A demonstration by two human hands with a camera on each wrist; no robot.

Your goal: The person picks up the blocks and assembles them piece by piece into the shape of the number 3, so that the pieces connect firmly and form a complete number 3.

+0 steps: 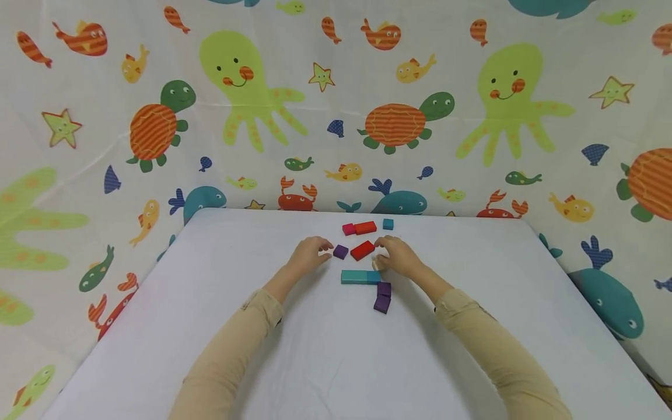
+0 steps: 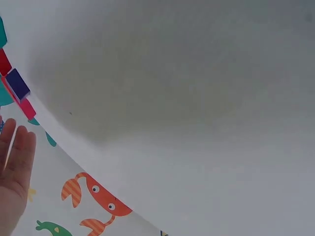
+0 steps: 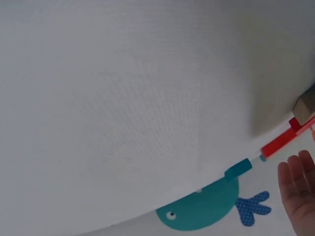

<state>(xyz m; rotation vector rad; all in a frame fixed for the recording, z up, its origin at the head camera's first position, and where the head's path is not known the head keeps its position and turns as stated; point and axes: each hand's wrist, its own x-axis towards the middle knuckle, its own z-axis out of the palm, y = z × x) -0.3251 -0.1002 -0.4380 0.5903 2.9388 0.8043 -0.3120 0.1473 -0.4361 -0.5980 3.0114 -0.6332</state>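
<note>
My left hand (image 1: 311,255) is just left of a purple block (image 1: 340,251), with a small gap between; its fingers look relaxed, and in the left wrist view the hand (image 2: 15,172) shows them extended. My right hand (image 1: 400,255) has its fingertips by the right end of a tilted red block (image 1: 363,251). A pale wooden block (image 1: 378,263) lies by its thumb; whether they touch I cannot tell. In the right wrist view the wooden block (image 3: 306,107) is above the hand's (image 3: 299,191) extended fingers. Teal and blue blocks (image 1: 354,277) lie end to end below.
Two purple blocks (image 1: 382,297) lie nearer to me, below the blue one. Farther back are a pink block (image 1: 349,229) against a red one (image 1: 366,227), and a small teal block (image 1: 388,224). A patterned cloth (image 1: 325,163) hangs behind the white table (image 1: 325,350).
</note>
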